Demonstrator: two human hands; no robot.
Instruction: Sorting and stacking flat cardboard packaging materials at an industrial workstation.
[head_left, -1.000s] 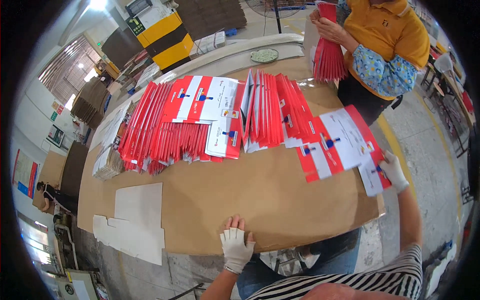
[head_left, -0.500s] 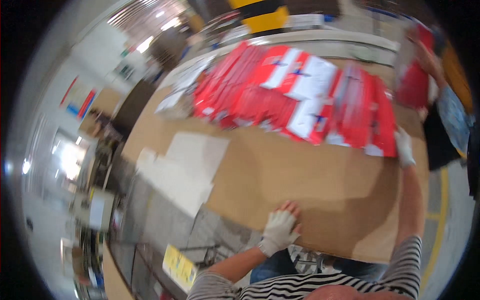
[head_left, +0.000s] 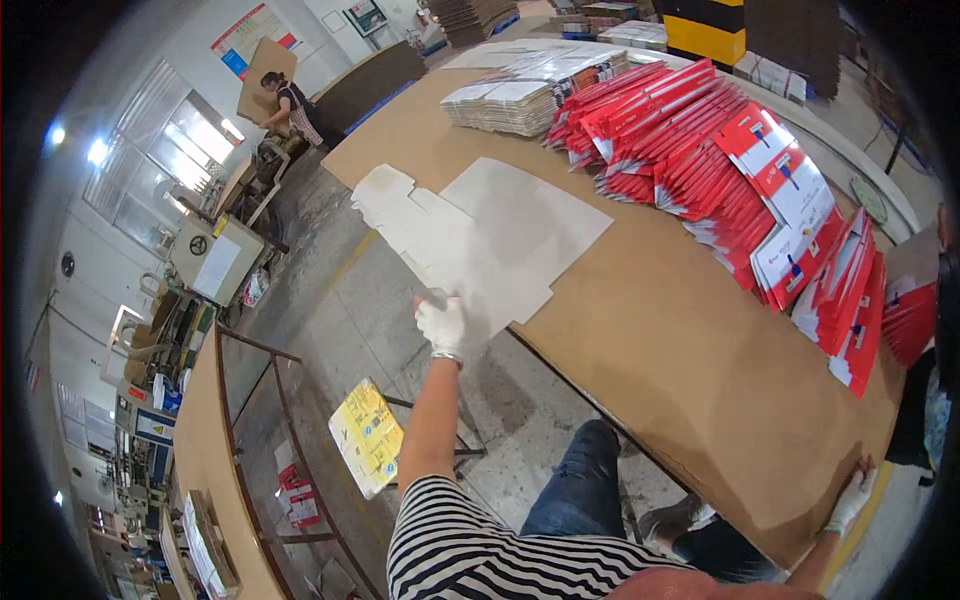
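Observation:
My left hand [head_left: 440, 322], in a white glove with bare fingertips, reaches out to the left and is closed at the near edge of a flat die-cut white cardboard sheet [head_left: 530, 215]. That sheet lies partly on the brown-topped table [head_left: 680, 370] and juts past its left edge. At the table's near right corner, my right hand [head_left: 852, 497], gloved alike, rests with fingers stretched out and holds nothing. Beyond it, along the far side, lies a long leaning row of flat red-and-white printed cartons [head_left: 690, 150].
A stack of flat white-and-grey cartons [head_left: 530, 95] sits left of the red row. On the floor side stand a stool with a yellow printed top [head_left: 368, 437] and a metal-framed table [head_left: 205, 450]. Another person [head_left: 290, 108] works by a machine at far left.
The view has swung left. My left hand has gone from the table's near edge to the white sheet. My right hand has left the red cartons and come back to the near right corner.

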